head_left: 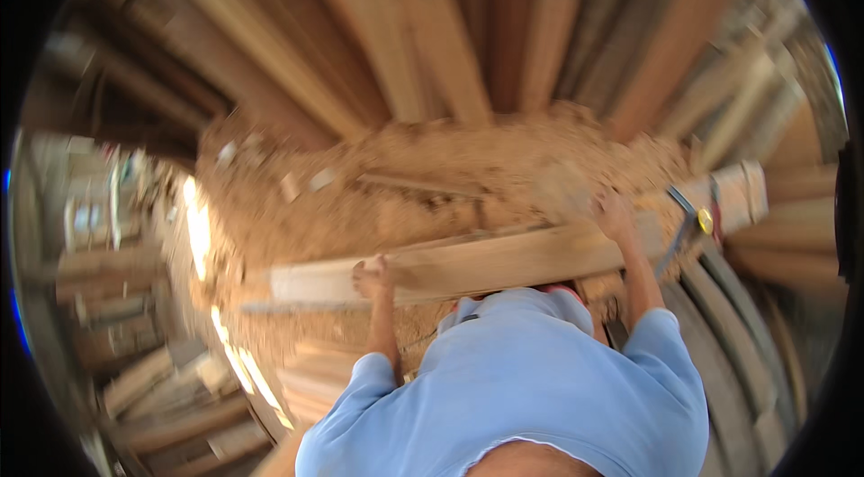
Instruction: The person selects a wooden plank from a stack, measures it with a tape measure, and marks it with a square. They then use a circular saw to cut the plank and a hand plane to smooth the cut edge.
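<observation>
A pale wooden plank [495,263] lies crosswise in front of me, just beyond my body. Near its left end, my left hand [373,279] rests with its fingers closed over the wood. Farther right, my right hand [615,214] is at the plank's far edge, its fingers smeared by motion. A blurred, pale patch sits just left of that hand, and I cannot make out what it is.
Sawdust-covered ground [297,198] holds loose wood scraps and a thin stick [418,184]. Tall boards [405,36] lean along the far side. At right, a bluish strip [677,229] and a yellow round piece [705,220] lie by a timber beam [742,193]. More lumber [180,396] is stacked left.
</observation>
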The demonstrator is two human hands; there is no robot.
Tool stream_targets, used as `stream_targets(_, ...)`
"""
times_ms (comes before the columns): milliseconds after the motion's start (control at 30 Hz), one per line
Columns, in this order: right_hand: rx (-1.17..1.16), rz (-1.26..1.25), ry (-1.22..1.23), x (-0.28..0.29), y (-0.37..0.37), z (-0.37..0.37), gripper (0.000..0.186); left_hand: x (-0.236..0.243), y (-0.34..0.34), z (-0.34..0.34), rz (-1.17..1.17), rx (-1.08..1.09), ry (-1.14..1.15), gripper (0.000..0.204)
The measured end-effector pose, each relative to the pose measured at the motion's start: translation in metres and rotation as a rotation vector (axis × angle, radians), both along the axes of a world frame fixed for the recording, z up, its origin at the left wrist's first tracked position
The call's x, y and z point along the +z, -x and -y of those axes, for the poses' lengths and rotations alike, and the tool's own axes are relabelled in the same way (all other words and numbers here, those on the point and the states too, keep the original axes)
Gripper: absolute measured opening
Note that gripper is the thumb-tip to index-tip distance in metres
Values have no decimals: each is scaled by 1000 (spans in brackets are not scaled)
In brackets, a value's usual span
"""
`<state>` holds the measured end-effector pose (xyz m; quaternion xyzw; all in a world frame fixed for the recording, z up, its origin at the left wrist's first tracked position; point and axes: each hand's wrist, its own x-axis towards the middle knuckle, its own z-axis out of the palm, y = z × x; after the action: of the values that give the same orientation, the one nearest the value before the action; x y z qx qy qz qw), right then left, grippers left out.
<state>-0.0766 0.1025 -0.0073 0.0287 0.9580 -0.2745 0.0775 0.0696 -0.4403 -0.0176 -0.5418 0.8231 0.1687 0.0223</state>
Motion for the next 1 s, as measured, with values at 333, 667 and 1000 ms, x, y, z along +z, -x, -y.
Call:
stream_targets(333, 806, 616, 17, -35, 2, 181, 66, -101, -163, -8, -717, 680, -1076, 72)
stream_targets(667, 782, 804, -86, -33, 18, 191, 72, -29, -79, -63, -929, 952, -1476, 108)
stream_targets(1000, 607, 485, -118, 91, -32, 225, 69, -8, -66, -52, -1139, 1029, -1481, 104)
